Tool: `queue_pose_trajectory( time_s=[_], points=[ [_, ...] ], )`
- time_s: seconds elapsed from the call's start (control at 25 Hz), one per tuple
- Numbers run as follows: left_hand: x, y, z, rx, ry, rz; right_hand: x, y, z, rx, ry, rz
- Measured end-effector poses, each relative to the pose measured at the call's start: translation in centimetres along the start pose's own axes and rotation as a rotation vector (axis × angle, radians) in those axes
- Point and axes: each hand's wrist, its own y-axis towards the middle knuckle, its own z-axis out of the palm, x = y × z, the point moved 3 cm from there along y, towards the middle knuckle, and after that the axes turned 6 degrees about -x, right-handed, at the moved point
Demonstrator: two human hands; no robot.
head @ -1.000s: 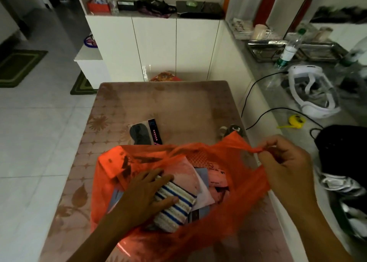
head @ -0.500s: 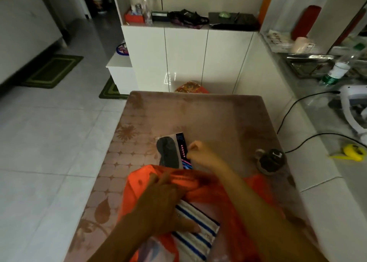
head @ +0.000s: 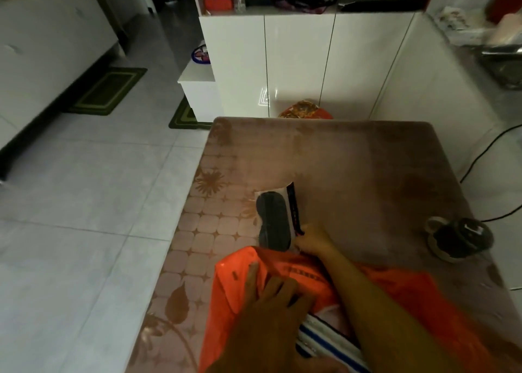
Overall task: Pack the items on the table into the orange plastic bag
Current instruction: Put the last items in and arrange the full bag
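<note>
My right hand on the last packet, my left hand on the bag.

My right hand (head: 312, 241) pinches the near right corner of the packet (head: 275, 218), which lies flat mid-tabletop (head: 353, 158), just beyond the orange plastic bag (head: 285, 271). My left hand (head: 271, 296) lies with fingers straight on the bag's far rim at the tabletop's near edge. A striped cloth (head: 324, 341) shows inside the bag. A dark round object (head: 459, 238) sits near the right edge.

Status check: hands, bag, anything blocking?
Right hand pinching eye-mask packet at its near corner. Left hand flat on orange bag. Tape roll off right, path open.
</note>
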Motion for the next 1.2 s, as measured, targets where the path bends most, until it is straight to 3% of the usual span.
queue_pose_trajectory(
  time_s=[0.12, 0.2, 0.32, 0.48, 0.64, 0.8, 0.88, 0.92, 1.04, 1.2],
  points=[
    [-0.7, -0.5, -0.9, -0.060, -0.084, -0.019, 2.7, -3.0, -4.2, -0.196, 0.557, -0.076],
    [-0.8, -0.4, -1.9, -0.029, -0.165, -0.046, 3.8, -6.3, -8.2, -0.285, 0.786, -0.069],
    [-0.8, -0.8, -3.4, 0.013, -0.334, -0.041, 3.7, -15.2, -14.6, -0.344, 0.961, -0.082],
    [-0.7, -1.1, -3.7, 0.018, -0.202, -0.029, 1.7, -28.0, -19.5, -0.299, 1.048, -0.116],
    [-1.2, -1.1, -7.3, -0.195, -0.204, -0.117, -1.8, -33.1, -18.3, -0.263, 0.797, -0.037],
    [-0.2, -2.6, -11.0, -0.349, -0.019, -0.359, -3.7, -33.2, -15.1, -0.322, 0.074, -0.131],
    [0.3, -3.5, -12.5, -0.492, -0.021, -0.449, -3.2, -34.0, -14.3, -0.550, -0.311, -0.226],
    [0.1, -3.7, -13.1, -0.536, -0.016, -0.438, -2.5, -34.5, -13.7, -0.627, -0.376, -0.316],
    [-1.4, -4.0, -13.6, -0.585, -0.039, -0.340, -0.6, -34.9, -9.4, -0.382, -0.368, -0.613],
    [-2.3, -3.4, -14.1, -0.580, -0.033, -0.335, -0.9, -33.3, -3.9, -0.077, -0.348, -0.705]
  ],
)
